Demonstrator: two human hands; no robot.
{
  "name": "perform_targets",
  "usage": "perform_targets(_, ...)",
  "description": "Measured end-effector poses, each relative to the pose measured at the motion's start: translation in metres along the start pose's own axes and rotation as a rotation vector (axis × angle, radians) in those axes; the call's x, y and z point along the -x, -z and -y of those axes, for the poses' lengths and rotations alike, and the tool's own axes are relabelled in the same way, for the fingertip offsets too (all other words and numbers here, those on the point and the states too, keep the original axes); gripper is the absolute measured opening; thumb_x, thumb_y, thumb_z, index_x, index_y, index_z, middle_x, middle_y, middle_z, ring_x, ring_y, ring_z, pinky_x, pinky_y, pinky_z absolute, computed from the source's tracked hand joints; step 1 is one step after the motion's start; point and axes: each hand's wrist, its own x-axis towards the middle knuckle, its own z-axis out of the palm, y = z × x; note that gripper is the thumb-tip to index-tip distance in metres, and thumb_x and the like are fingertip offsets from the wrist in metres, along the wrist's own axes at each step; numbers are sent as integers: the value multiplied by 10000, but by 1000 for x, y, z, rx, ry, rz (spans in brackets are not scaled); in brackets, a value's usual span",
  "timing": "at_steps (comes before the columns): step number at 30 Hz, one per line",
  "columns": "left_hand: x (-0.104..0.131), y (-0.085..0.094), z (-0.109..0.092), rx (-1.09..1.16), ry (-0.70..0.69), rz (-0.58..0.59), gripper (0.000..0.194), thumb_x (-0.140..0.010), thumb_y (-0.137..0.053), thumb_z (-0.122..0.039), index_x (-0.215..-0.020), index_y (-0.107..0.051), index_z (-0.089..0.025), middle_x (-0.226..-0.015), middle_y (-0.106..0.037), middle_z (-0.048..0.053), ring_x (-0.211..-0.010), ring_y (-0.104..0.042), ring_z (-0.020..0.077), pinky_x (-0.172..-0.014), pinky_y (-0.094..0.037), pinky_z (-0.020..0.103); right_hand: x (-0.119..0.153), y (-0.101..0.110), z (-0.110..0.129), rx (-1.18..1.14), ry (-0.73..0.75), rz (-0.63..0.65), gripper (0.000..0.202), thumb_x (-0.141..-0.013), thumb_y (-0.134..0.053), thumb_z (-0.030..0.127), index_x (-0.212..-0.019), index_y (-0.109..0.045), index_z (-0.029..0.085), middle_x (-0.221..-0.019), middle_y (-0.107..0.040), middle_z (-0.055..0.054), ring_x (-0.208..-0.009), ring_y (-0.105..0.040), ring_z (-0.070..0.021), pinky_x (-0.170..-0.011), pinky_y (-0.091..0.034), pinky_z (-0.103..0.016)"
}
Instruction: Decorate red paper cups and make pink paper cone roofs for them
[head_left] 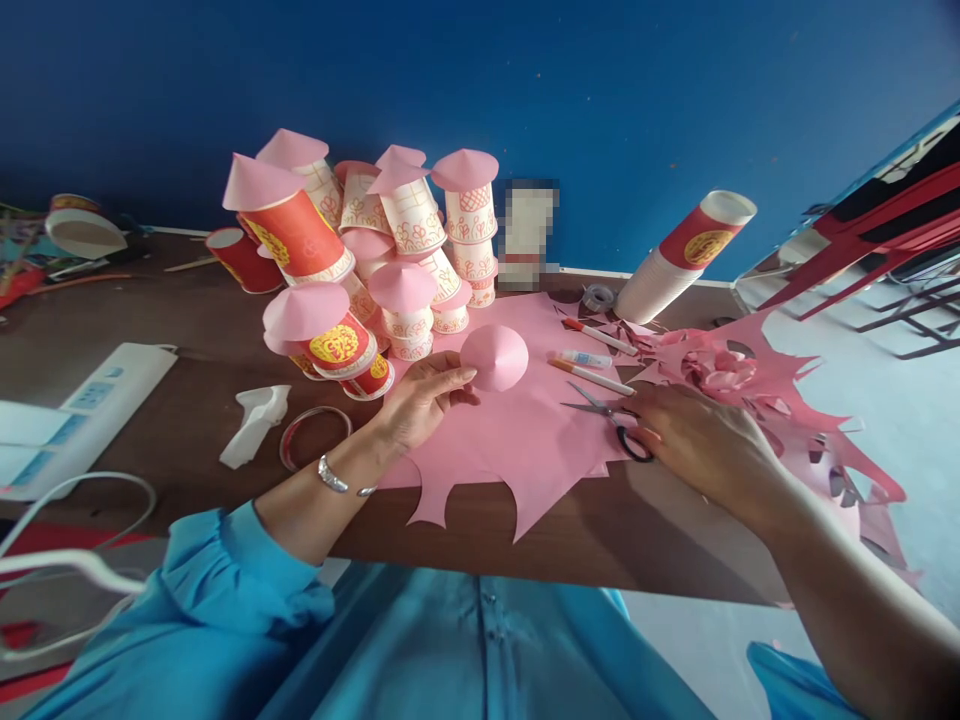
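Note:
My left hand (431,395) pinches the edge of a small pink paper cone (496,358) between thumb and fingers. Below the cone, pink paper sheets (510,440) with curved cut-outs lie on the brown table (420,545). My right hand (686,435) is at the black handles of the scissors (609,412), its fingers bent over them; the blades are spread and point left. Just above the scissors lie an orange-capped marker (592,378), a glue stick (583,358) and a red-capped marker (600,336).
Paper-cup towers (409,215) with pink cone tops stand behind my left hand. A leaning cup stack (675,260) and a tape roll (598,297) are at the back right, pink scraps (720,365) at the right. A tape ring (315,438) and white dispenser (255,425) lie left.

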Motion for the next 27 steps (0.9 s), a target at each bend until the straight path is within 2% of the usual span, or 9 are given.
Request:
perform_targets(2, 2, -2, 0, -8, 9, 5, 262, -661, -929, -344, -756, -748, -180, -780, -726, 13, -658, -649, 119, -655, -550, 277, -10, -4, 14, -242, -56, 29, 250, -910, -691, 427, -1067, -800, 266, -1144, -781, -99, -1045, -711, -323, -854, -571, -460)
perform_targets(3, 2, -3, 0, -10, 16, 12, 264, -655, -933, -344, -743, -746, -180, -752, -712, 6, -644, -636, 114, -647, -544, 272, -17, -8, 24, -461, -106, 38, 326, -901, -714, 494, -1113, -789, 259, -1168, -777, -97, -1029, -714, -297, -849, -578, -439)
perform_targets(5, 3, -5, 1, -22, 30, 28, 266, -644, -942, -340, -716, -744, -178, -695, -679, -6, -625, -609, 102, -637, -531, 258, -31, -20, 45, -910, -194, 159, 459, -871, -744, 578, -1180, -766, 239, -1236, -757, -105, -1089, -700, -268, -882, -581, -406)
perform_targets(7, 3, -5, 3, -47, 52, 44, 269, -641, -947, -342, -714, -749, -173, -682, -670, -5, -627, -602, 99, -638, -519, 248, -45, -34, 65, -1202, -251, 206, 508, -783, -816, 610, -1099, -787, 213, -1119, -772, -92, -1008, -692, -225, -850, -569, -359)
perform_targets(10, 4, -4, 4, -102, 85, 75, 280, -650, -943, -360, -770, -773, -173, -754, -711, 19, -665, -624, 114, -663, -515, 259, -60, -54, 87, -1426, -261, 339, 439, -703, -889, 571, -893, -798, 185, -892, -752, -48, -854, -650, -175, -817, -543, -329)
perform_targets(14, 4, -3, 2, -158, 97, 125, 347, -632, -946, -417, -836, -796, -180, -844, -751, 55, -759, -644, 161, -682, -506, 281, -65, -67, 98, -1520, -323, 414, 417, -651, -934, 526, -762, -770, 160, -742, -706, -21, -752, -604, -156, -804, -513, -335)
perform_targets(19, 5, -4, 4, -159, 227, 86, 413, -617, -945, -463, -885, -813, -178, -835, -770, 74, -745, -660, 194, -664, -478, 299, -60, -75, 99, -1493, -347, 461, 416, -632, -951, 503, -788, -787, 154, -765, -737, -30, -761, -614, -164, -808, -489, -332)
perform_targets(23, 4, -3, 7, -171, 211, 94, 399, -616, -948, -428, -888, -831, -161, -832, -781, 81, -773, -677, 211, -736, -506, 333, -53, -82, 97, -1464, -326, 470, 397, -662, -941, 494, -809, -793, 157, -764, -731, -21, -767, -615, -168, -789, -473, -321)
perform_targets(27, 3, -1, 8, -254, 215, 144, 401, -650, -925, -442, -924, -845, -159, -876, -802, 101, -813, -702, 230, -758, -510, 333, -50, -82, 93, -1389, -320, 437, 388, -685, -925, 498, -771, -776, 150, -746, -690, -5, -721, -552, -145, -719, -426, -297)
